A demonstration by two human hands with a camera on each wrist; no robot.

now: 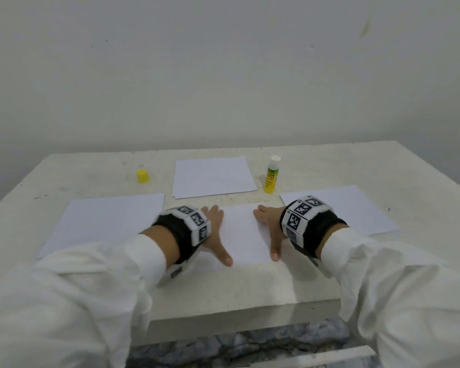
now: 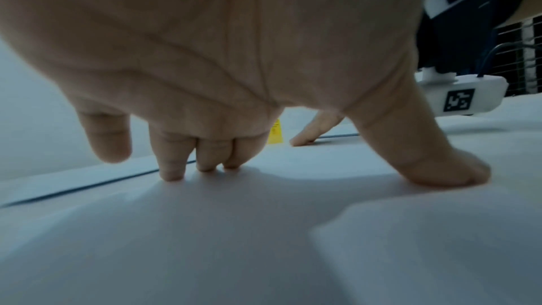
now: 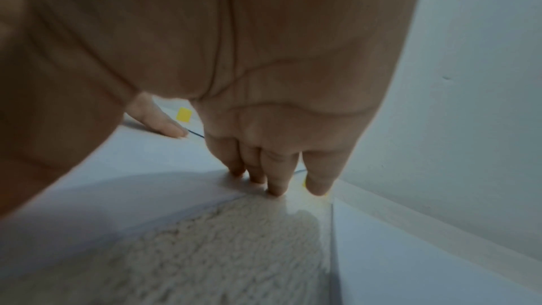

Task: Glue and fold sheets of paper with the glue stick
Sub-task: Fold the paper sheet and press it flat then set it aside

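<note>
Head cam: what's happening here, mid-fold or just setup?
Looks mid-fold. The left hand and right hand press flat on the center sheet, thumbs spread. The glue stick stands uncapped behind it, untouched, its yellow cap off to the left. Three other paper piles lie around on the table.

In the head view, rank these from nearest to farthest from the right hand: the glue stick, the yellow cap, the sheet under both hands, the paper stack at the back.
From the right hand:
1. Sheet under both hands, touched by it, centre front.
2. Glue stick, standing uncapped just beyond it.
3. Paper stack, centre back.
4. Yellow cap, back left.
</note>
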